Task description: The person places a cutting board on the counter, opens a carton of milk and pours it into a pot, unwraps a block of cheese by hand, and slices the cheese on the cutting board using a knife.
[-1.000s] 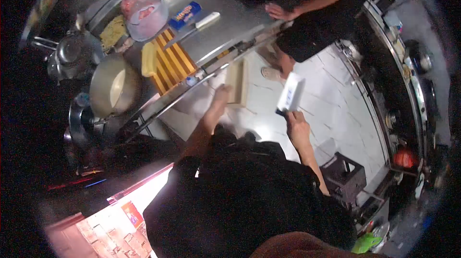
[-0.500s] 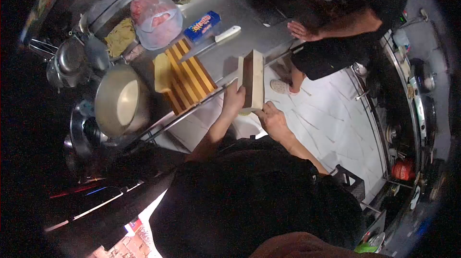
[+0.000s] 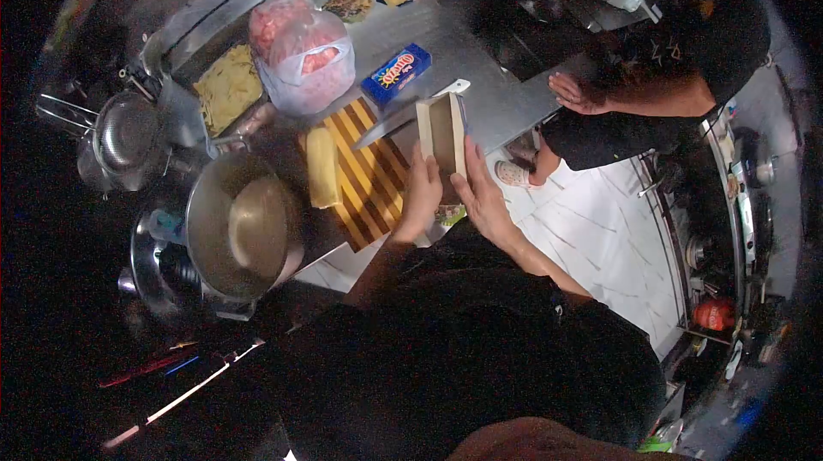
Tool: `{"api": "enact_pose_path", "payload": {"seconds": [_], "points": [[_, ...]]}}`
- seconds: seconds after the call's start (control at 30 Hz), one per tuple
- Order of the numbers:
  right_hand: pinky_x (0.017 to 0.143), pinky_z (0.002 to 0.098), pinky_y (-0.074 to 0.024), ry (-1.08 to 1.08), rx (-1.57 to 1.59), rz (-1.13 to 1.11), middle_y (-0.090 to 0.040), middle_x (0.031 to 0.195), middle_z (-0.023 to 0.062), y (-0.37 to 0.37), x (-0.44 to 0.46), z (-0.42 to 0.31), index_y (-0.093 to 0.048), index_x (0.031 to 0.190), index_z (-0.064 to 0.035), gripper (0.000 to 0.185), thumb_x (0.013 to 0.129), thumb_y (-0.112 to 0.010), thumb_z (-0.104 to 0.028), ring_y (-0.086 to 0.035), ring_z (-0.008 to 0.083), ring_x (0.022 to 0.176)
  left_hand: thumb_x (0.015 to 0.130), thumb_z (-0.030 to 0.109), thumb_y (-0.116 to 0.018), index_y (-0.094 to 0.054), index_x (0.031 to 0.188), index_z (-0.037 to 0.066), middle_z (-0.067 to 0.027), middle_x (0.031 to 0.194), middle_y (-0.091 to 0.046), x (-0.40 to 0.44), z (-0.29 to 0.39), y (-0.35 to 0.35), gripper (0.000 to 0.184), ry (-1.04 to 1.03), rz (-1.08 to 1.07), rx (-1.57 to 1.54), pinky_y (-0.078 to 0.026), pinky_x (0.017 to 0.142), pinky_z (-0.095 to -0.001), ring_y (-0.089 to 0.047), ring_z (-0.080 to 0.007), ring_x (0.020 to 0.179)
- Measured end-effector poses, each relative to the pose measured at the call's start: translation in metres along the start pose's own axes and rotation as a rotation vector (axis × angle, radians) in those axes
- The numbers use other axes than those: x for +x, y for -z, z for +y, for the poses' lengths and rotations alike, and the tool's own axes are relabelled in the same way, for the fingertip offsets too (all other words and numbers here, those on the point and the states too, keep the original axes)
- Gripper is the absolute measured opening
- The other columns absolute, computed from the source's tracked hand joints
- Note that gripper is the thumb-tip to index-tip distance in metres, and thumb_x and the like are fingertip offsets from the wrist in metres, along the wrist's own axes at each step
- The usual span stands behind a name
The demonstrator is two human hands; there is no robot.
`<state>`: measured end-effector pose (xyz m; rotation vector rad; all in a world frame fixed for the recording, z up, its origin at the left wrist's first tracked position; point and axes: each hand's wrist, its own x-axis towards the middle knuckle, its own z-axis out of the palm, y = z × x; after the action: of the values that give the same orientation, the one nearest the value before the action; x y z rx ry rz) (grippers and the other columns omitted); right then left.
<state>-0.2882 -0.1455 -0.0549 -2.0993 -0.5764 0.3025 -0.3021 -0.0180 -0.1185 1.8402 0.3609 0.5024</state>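
A long, open rectangular box [image 3: 444, 137], pale at its edges with a grey-brown inside, is between my hands. My left hand [image 3: 420, 192] grips its left side near the lower end. My right hand [image 3: 482, 193] lies along the right side, thumb against the lower end. Just left of them is a striped wooden cutting board [image 3: 369, 171] bearing a yellow block [image 3: 322, 168] that looks like cheese. Partly behind the box, a knife with a white handle [image 3: 458, 87] has its blade over the board. A blue packet [image 3: 397, 75] lies beyond it.
A large metal pot [image 3: 244, 225] stands left of the board. Farther back are a tray of yellow slices [image 3: 230, 88] and a plastic bag [image 3: 302, 54] of pinkish contents. At right stands another person, whose hand [image 3: 576, 94] is by the counter edge.
My right hand has shifted from the box's lower end to its right side. The box is turned so more of its inside shows. The view has swung, moving the counter items rightward and down.
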Motion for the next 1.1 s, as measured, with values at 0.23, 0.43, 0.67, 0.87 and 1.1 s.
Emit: {"api": "enact_pose_path", "payload": {"seconds": [0.23,0.43,0.67,0.87,1.1], "points": [[0.078,0.0471,-0.0483,0.133,-0.001,0.052,-0.047,0.116,0.0343,0.002,0.039,0.022,-0.011,0.144,-0.0141,0.061,0.092,-0.043,-0.021,-0.053,0.0477,0.099,0.091,0.007,-0.042,-0.018,0.141,0.004,-0.0284,0.131,-0.04,0.036,0.011,0.0,0.055,-0.079,0.111,-0.064,-0.037,0.095,-0.0426,-0.044,-0.0414,0.118],[0.06,0.0504,-0.0474,0.105,-0.191,-0.095,-0.059,0.074,0.0287,0.012,0.081,0.052,-0.017,0.141,-0.0107,0.059,0.09,-0.044,-0.015,-0.059,0.0462,0.068,0.086,0.005,-0.054,-0.007,0.144,0.008,-0.0198,0.137,-0.035,0.062,-0.005,-0.017,0.075,0.226,-0.002,0.17,-0.04,0.095,-0.037,-0.045,-0.0296,0.117],[0.057,0.0496,-0.0466,0.271,-0.449,0.035,-0.06,0.075,0.027,0.06,0.208,0.106,-0.051,0.109,-0.0004,0.029,0.091,-0.043,-0.023,-0.059,0.0431,0.067,0.083,0.041,-0.062,-0.033,0.134,-0.003,-0.0272,0.129,-0.041,0.075,-0.024,-0.037,0.073,0.173,-0.235,0.118,-0.041,0.092,-0.038,-0.043,-0.0355,0.118],[0.052,0.0327,-0.0553,-0.012,0.345,-0.119,-0.062,0.082,0.021,0.044,0.347,0.095,-0.047,0.106,0.0118,0.045,0.089,-0.053,-0.029,-0.066,0.0248,0.064,0.082,0.034,-0.063,-0.054,0.117,0.01,-0.0191,0.114,-0.056,0.036,-0.12,-0.02,0.043,-0.053,-0.088,0.445,-0.047,0.083,-0.0378,-0.054,-0.0365,0.101],[0.048,0.0306,-0.0542,-0.215,0.463,-0.388,-0.062,0.086,0.0169,-0.017,0.374,0.065,-0.046,0.117,0.0048,0.049,0.088,-0.055,-0.033,-0.065,0.0229,0.062,0.085,0.029,-0.056,-0.056,0.115,0.007,-0.0198,0.109,-0.058,-0.007,-0.086,0.041,0.037,0.462,0.168,0.378,-0.043,0.086,-0.0445,-0.057,-0.0341,0.097]]}}
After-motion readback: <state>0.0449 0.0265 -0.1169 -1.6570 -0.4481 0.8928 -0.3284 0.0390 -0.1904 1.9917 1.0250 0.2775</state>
